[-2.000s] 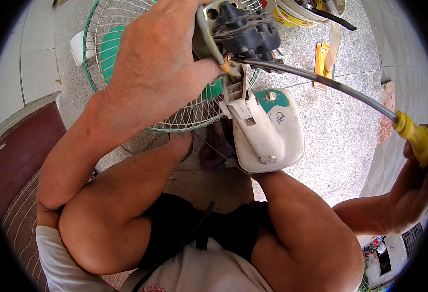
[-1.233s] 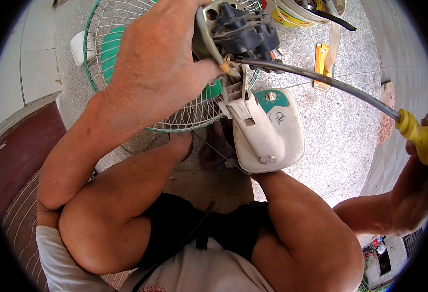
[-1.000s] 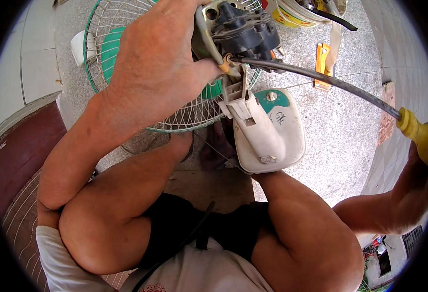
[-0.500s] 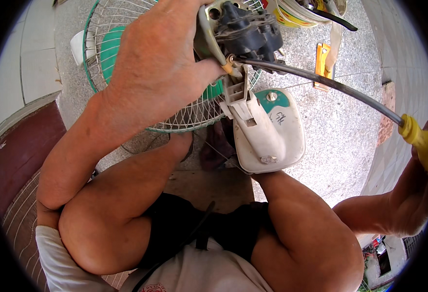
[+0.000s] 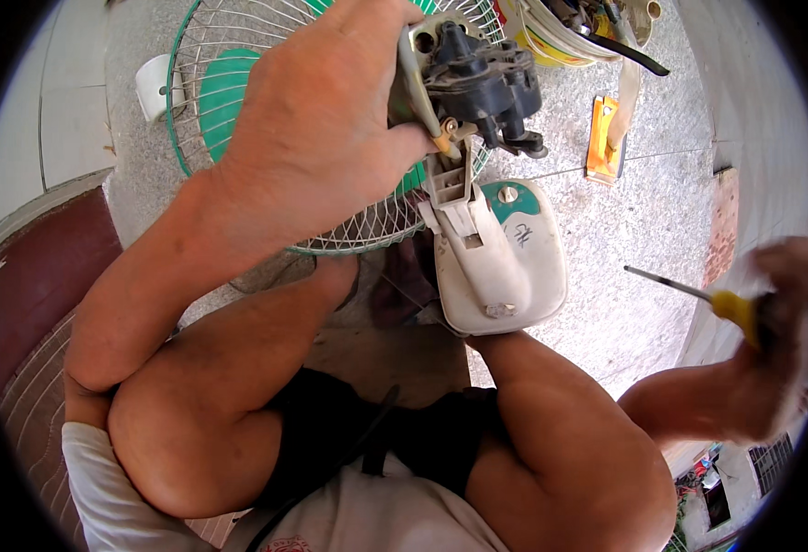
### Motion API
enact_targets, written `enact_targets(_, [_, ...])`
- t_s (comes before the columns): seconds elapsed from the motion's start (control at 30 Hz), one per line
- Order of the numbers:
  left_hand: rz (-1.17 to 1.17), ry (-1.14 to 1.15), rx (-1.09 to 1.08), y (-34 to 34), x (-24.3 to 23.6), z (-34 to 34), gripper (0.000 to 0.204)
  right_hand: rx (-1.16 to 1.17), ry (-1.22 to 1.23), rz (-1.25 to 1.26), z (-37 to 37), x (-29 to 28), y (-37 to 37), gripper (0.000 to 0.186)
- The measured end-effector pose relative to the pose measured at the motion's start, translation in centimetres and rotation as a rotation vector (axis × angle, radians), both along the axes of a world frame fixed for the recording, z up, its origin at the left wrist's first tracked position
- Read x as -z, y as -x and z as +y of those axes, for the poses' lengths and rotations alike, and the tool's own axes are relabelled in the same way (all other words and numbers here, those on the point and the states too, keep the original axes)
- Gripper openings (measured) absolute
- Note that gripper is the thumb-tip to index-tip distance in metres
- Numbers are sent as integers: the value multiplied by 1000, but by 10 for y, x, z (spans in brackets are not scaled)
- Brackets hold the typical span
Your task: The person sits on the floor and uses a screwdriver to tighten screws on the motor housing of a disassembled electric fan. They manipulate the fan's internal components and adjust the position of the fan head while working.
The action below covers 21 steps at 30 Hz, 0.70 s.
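Note:
My left hand (image 5: 316,133) is closed around the metal motor frame of an electric fan, its thumb by a small screw at the neck. Exposed beside it is the black gearbox (image 5: 482,78) on the motor. Below the motor, a white plastic neck (image 5: 482,230) runs down to the white fan base (image 5: 546,262) with a green panel and knob. The wire fan guard (image 5: 353,241) lies behind my hand, green blades (image 5: 224,106) inside it. Far right, my right hand (image 5: 772,368), partly blurred, holds a yellow-handled screwdriver (image 5: 670,281), its tip apart from the motor.
A tub of tools (image 5: 569,41) stands at the top right, a black handle sticking out. Near it an orange-yellow packet (image 5: 603,138) lies on the speckled floor. A white cup-like container (image 5: 154,87) sits left of the guard. My bent legs flank the base.
The screwdriver's tip has come away from the screw at the motor's neck, and my right hand has drawn it back to the right. The motor and my left hand have shifted slightly right in view.

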<state>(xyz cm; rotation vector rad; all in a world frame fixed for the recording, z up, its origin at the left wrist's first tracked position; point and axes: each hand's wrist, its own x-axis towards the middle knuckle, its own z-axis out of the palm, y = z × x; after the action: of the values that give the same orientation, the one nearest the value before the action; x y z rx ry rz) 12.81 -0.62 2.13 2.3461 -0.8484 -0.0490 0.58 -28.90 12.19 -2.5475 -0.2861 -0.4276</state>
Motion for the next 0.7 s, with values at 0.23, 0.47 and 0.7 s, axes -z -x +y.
enact_targets(0.23, [-106, 25, 2, 7, 4, -4, 59, -134, -237, 113, 95, 69, -34, 24])
enact_targets(0.47, [-23, 35, -1, 5, -1, -2, 53, -283, 143, -86, 97, 77, -51, 30])
enact_targets(0.7, [-52, -14, 0, 7, 0, 3, 45, -287, 319, -107, 104, 87, -47, 33])
